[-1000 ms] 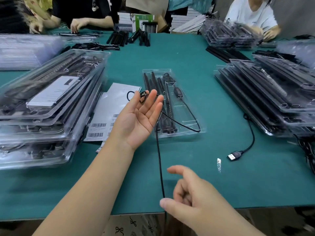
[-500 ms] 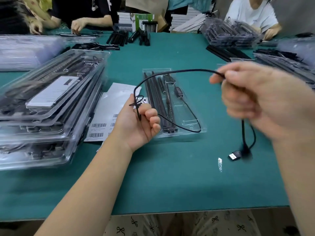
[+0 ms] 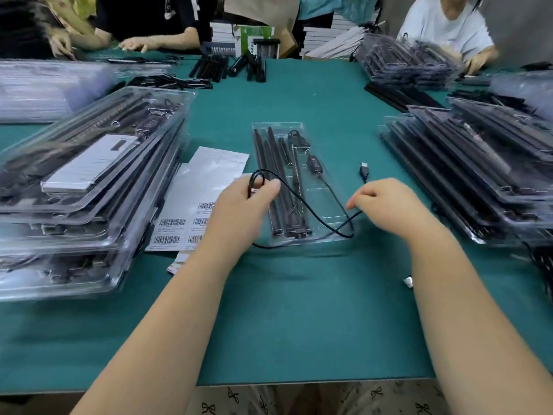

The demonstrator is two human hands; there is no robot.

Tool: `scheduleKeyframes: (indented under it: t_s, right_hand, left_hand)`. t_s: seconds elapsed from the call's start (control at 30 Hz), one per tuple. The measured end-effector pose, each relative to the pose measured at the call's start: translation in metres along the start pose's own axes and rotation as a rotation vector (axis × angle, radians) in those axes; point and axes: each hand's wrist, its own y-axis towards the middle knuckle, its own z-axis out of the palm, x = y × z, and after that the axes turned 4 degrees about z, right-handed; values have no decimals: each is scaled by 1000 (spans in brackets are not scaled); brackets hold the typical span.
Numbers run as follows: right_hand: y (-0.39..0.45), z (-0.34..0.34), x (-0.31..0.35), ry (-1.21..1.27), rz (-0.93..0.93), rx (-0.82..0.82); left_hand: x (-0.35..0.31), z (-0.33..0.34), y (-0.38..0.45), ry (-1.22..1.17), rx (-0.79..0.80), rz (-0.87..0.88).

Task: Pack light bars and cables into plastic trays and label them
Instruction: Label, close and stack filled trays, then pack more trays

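A clear plastic tray (image 3: pixel 332 235) lies open mid-table on the green cloth, with several black light bars (image 3: pixel 273 181) and an inline controller (image 3: pixel 313 165) in it. A thin black cable (image 3: pixel 311 211) loops over the tray. My left hand (image 3: pixel 239 205) grips a small coil of that cable at the tray's left edge. My right hand (image 3: pixel 386 206), fingers curled, holds the cable at the tray's right edge. The cable's USB plug (image 3: pixel 364 169) sticks up just beyond my right hand.
Stacks of filled clear trays stand at the left (image 3: pixel 86 187) and right (image 3: pixel 472 172). Barcode label sheets (image 3: pixel 191 211) lie left of the open tray. Loose black bars (image 3: pixel 227 67) lie at the far edge, where other people work. A small white scrap (image 3: pixel 407 281) lies near my right forearm.
My right hand came down from high in front of the camera to the tray's right edge, bringing the cable and USB plug along. My left hand turned palm-down, still holding the coil.
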Motion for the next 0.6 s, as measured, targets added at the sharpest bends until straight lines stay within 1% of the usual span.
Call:
scheduleKeyframes:
  t_s: [0.03,0.07,0.1,0.13,0.17,0.2,0.27,0.3,0.33,0.37,0.43,0.47,0.53,0.6]
  right_hand:
    - [-1,-4,1,-22,46,-10]
    - [0,-7,2,-70,36,-68]
    - [0,-8,5,-89,-25,-142]
    - [-4,-8,11,-34,-111,-169]
    - [-9,-5,18,81,-204,-138]
    - [-16,-2,26,231,-288,-63]
    - [-32,9,38,445,-372,96]
    - [-37,16,40,472,-401,139]
    - [-40,22,41,437,-444,154]
    - [-42,26,41,359,-495,148]
    - [-41,30,39,285,-539,137]
    - [-40,28,36,309,-531,137]
    - [-38,23,29,319,-519,131]
    - [-36,17,19,239,-513,94]
  left_hand:
    - [4,0,0,129,-57,124]
    - [5,1,-1,222,-90,210]
    - [6,2,-2,260,-87,256]
    - [8,3,-3,224,-61,269]
    - [6,5,-3,119,-25,253]
    - [3,6,-3,-32,17,213]
    - [-1,8,-3,-344,139,76]
    - [-3,8,-3,-475,196,2]
    - [-5,9,-3,-561,230,-37]
    - [-5,10,-3,-593,234,-31]
    - [-7,15,-3,-562,141,10]
    - [-8,16,-3,-554,82,11]
    - [-11,13,3,-648,-4,-32]
    - [-15,7,9,-757,-22,-56]
